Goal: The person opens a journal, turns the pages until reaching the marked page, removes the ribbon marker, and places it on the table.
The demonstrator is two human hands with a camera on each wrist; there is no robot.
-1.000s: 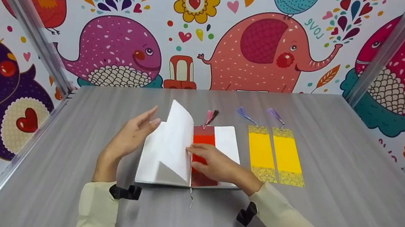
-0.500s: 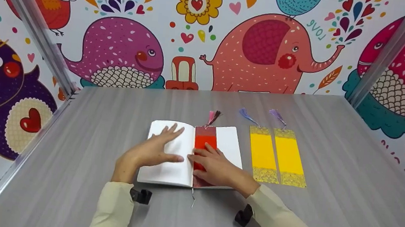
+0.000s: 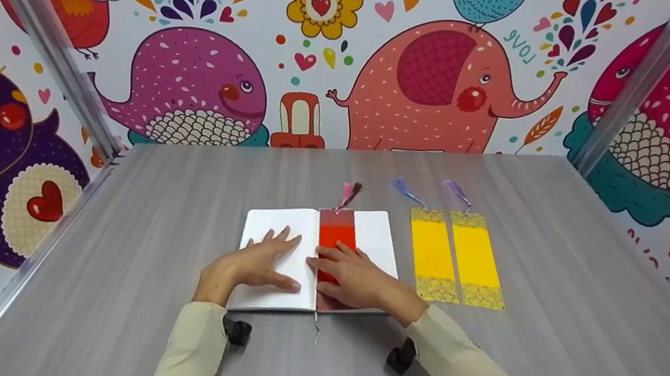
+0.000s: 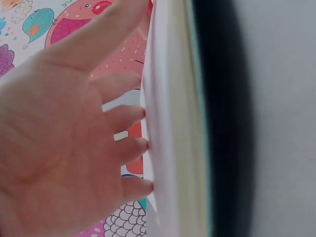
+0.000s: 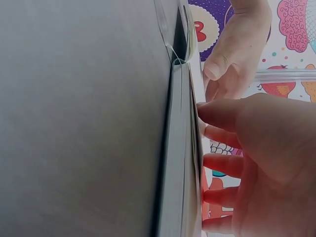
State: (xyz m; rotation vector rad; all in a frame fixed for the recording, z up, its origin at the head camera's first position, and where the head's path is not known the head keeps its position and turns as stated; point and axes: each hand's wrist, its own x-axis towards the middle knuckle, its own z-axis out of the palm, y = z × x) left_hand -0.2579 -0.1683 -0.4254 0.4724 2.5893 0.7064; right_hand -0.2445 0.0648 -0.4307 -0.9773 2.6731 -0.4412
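Head view: book (image 3: 376, 230) lying opened on the table (image 3: 184, 197). The leaf that was standing up a second ago is now lying down; the left side is sitting a touch lower than half a second ago, presumably under pressure. Left hand (image 3: 258, 264) is spreading its fingers over the left page, thumb reaching toward the fold. Right hand (image 3: 357, 277) is lying spread across the lower part of the red strip (image 3: 335, 231), which is running along the fold on the right page, its pink and dark tassels (image 3: 351, 192) poking past the top edge. For the work, I judge this is keeping the book flat, the strip showing. Two yellow strips (image 3: 433, 251) are lying to the right, untouched.

Left wrist view: fingertips are touching the page from above, pinching nothing. Page edges (image 4: 182, 123) and a dark cover (image 4: 224, 118) are showing, which the head view is barely giving.

Right wrist view: right fingertips are resting spread on the page side; a thin cord (image 5: 170, 49) is trailing out at the spine. The red strip I'm not making out here.
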